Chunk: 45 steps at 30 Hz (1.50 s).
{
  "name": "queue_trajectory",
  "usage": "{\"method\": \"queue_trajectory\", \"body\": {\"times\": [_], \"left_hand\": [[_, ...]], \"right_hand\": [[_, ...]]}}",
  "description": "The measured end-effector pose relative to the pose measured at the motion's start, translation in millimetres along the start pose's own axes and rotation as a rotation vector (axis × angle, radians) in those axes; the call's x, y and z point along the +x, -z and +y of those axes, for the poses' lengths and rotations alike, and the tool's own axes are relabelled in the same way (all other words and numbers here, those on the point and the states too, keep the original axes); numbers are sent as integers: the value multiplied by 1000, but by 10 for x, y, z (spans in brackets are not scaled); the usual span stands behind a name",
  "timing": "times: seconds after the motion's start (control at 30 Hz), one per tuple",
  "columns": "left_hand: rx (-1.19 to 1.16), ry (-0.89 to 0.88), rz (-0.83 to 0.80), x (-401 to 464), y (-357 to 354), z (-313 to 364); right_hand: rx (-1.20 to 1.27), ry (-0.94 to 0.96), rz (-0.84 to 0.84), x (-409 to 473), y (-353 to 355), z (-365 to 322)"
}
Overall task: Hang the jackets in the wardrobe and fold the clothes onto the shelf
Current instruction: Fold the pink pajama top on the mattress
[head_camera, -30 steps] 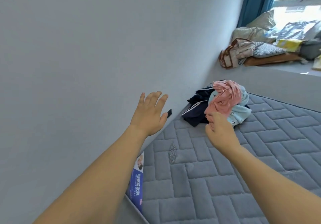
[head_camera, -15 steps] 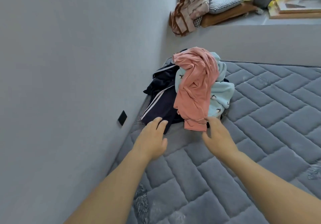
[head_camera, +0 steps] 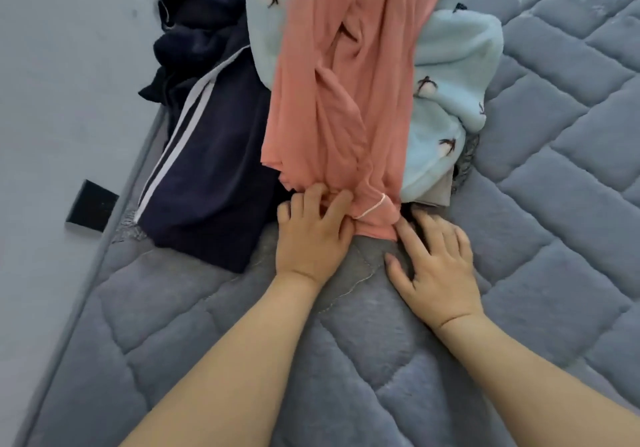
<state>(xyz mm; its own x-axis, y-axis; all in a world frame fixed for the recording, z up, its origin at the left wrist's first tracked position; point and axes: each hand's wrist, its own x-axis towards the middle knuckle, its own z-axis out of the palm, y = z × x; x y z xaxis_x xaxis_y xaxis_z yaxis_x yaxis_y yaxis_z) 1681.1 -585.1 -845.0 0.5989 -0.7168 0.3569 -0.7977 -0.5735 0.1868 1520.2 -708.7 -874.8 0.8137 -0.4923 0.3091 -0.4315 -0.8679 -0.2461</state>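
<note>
- Three garments make up the heap in front of you, and the salmon-pink soft-knit garment (head_camera: 332,100) lies on top, draped down the middle with its hem end nearest you on the grey quilted mattress (head_camera: 381,360).
- Your left hand (head_camera: 311,238) has its fingers curled into the bunched left corner of that pink hem, gripping the cloth.
- Your right hand (head_camera: 436,270) lies at the hem's right corner, fingers spread and nearly straight, the forefinger touching the pink edge; it grasps nothing.
- A thin pale elastic band or trim (head_camera: 372,208) shows on the pink hem between your two hands.
- Under the pink garment and to its right sits the pale blue fleece garment with small dark bird prints (head_camera: 446,75).
- Left of the pink garment lies the navy track garment with two white side stripes (head_camera: 214,155), spread flat on the mattress and touching the heap.
- Beyond the navy garment, the mattress edge meets the plain grey wall (head_camera: 62,65).
- Low on that wall, left of the navy garment, sits a small black square plate (head_camera: 91,205).
</note>
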Motion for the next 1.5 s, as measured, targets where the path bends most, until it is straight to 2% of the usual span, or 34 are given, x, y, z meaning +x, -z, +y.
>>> {"method": "queue_trajectory", "body": {"times": [0.07, 0.17, 0.27, 0.37, 0.5, 0.63, 0.87, 1.07, 1.13, 1.23, 1.3, 1.37, 1.5], "left_hand": [[-19, -9, 14, -15, -33, -9], [-92, -4, -63, 26, 41, 20], [-316, 44, -150, 140, 167, 64], [-450, 151, -231, -201, 338, 1], [-338, 118, -258, -749, 411, 24], [-170, 149, -252, -667, 274, 73], [-103, 131, -246, -696, 254, 65], [61, 162, -344, -720, 318, 164], [93, 208, -390, -873, 377, 270], [94, 215, -566, -1386, 598, 528], [110, 203, -711, -1795, 839, 742], [108, 191, -858, -2216, 1106, 1026], [43, 137, -1201, -3098, 1659, 1723]], "right_hand": [[5, 5, 14, 45, 68, -24], [4, 20, -3, 6, 94, -53], [0, 11, -28, 46, 79, -6], [8, 19, -20, 27, 56, -9], [-18, 45, -15, 20, 45, 13], [-28, 47, -10, 20, 63, 4], [30, 42, -32, 14, 161, -38], [117, 331, -6, -328, 520, -225], [139, 285, -81, -773, 728, -187], [2, 172, -213, -1601, 1157, 21], [-112, 102, -425, -2012, 1498, 120], [-264, 27, -728, -2348, 1817, 159], [-353, -91, -1100, -3203, 2404, 131]]}}
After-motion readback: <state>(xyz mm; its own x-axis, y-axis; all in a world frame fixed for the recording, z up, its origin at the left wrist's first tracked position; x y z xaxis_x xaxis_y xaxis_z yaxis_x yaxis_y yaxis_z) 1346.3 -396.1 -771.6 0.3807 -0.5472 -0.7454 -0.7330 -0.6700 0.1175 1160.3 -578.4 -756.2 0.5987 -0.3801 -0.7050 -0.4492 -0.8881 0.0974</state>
